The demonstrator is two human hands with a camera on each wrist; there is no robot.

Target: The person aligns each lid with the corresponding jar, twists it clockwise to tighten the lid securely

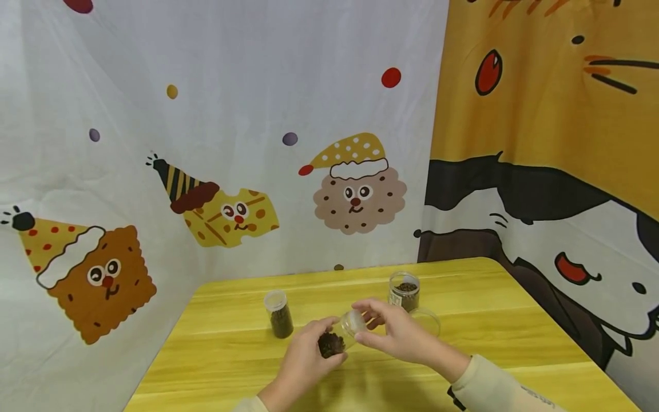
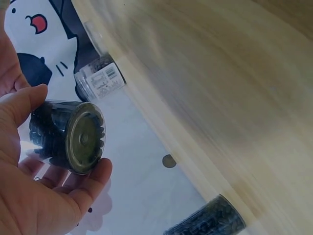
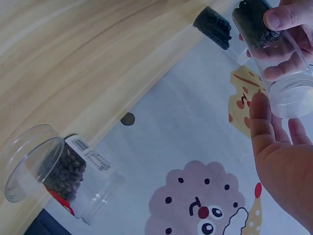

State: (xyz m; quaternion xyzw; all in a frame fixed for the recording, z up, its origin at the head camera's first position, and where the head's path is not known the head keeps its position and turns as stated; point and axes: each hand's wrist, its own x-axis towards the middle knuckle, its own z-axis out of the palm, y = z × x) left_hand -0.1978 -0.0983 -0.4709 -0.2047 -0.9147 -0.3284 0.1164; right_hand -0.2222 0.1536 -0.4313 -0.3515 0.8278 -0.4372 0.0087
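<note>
My left hand grips the lower part of a clear plastic jar holding dark dried pieces. The jar is tilted, with its base towards me in the left wrist view. At its other end sits a translucent lid, with the thumb and fingers of my right hand around it. Whether the lid is loose cannot be told. In the right wrist view, the lid is close to the right fingertips, and the dark contents lie at the end the left hand holds.
A lidded clear jar of dark pieces stands left on the yellow wood-grain table. At the back right stands a wider, labelled jar without its lid; a clear round lid is beside it. A cartoon-printed cloth hangs behind.
</note>
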